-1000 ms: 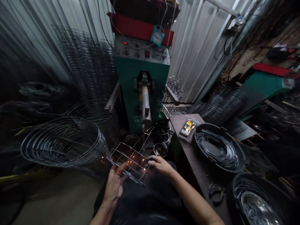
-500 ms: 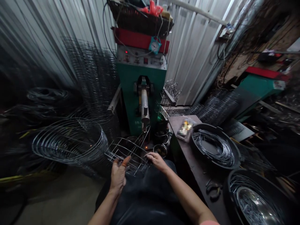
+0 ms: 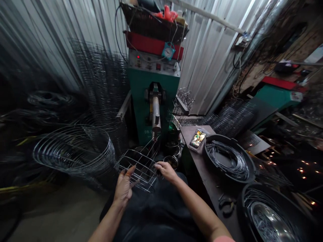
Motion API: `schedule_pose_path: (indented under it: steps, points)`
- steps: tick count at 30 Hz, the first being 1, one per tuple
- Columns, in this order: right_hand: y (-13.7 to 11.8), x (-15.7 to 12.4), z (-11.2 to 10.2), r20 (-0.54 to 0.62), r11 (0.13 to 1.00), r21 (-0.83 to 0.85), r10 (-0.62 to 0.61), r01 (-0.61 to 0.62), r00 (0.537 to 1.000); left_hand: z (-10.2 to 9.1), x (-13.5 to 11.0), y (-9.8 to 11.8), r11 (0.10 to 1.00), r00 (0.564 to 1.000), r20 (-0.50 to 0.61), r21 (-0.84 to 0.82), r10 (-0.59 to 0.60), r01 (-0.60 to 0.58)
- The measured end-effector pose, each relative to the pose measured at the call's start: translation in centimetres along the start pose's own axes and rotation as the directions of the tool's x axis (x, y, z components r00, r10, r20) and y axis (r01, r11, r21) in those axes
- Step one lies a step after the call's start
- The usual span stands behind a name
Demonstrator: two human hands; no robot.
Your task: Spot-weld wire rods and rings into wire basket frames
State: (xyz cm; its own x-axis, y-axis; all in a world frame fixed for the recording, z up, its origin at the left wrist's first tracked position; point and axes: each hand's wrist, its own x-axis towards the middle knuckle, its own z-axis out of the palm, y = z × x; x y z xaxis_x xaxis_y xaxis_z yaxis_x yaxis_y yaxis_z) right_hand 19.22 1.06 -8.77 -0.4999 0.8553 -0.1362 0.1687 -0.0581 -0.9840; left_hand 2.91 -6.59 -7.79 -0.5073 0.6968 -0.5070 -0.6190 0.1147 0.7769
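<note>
Moved: the sparks (image 3: 300, 169) now lie scattered across the dark floor at right, and the wire basket (image 3: 140, 171) and both hands sit slightly further left in view.

Left grip: the left hand (image 3: 123, 188) has its fingers spread against the basket's near edge; whether it is clamped there, I cannot tell.

Right grip: the right hand (image 3: 165, 171) has its fingers curled closed on the basket's right end.

Basket: held in front of the person's lap, tilted, its far end rising toward the electrode arm (image 3: 155, 114) of the green spot welder (image 3: 153, 87), not touching it.

Open room: the concrete floor (image 3: 63, 208) lies free at lower left.

Left side: a large stack of wire hoops (image 3: 75, 151) stands just beyond the left hand.

Ahead: steel bowls (image 3: 171, 162) sit between the basket and the surface (image 3: 209, 188).

Right: the surface carries a smartphone (image 3: 197, 138), pliers (image 3: 227, 205) and a black rubber tub of wire rings (image 3: 228, 161). A second tub (image 3: 267, 215) sits nearer, at lower right.
</note>
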Motion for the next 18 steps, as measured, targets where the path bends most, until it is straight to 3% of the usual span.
schedule_pose_path:
  steps: [5, 10, 16, 18]
  points:
    - [0.7, 0.3, 0.1, 0.016, 1.000, 0.018, 0.011, -0.011, 1.000, -0.2, 0.6, -0.2, 1.000, 1.000, 0.007, 0.017, 0.024, -0.024]
    - [0.3, -0.5, 0.1, -0.014, 0.997, -0.083, 0.000, -0.001, 1.000, -0.7, 0.6, -0.3, 0.997, 0.997, 0.039, 0.013, 0.071, -0.072]
    - [0.5, -6.7, -0.8, 0.173, 0.973, -0.231, 0.025, 0.016, 0.985, -3.4, -3.9, 0.2, 0.998, 0.993, 0.115, 0.068, -0.006, -0.002]
    - [1.1, -7.3, -1.7, 0.228, 0.965, -0.256, 0.012, 0.049, 0.973, -4.5, -5.5, 0.8, 0.998, 0.992, 0.122, 0.046, -0.036, 0.030]
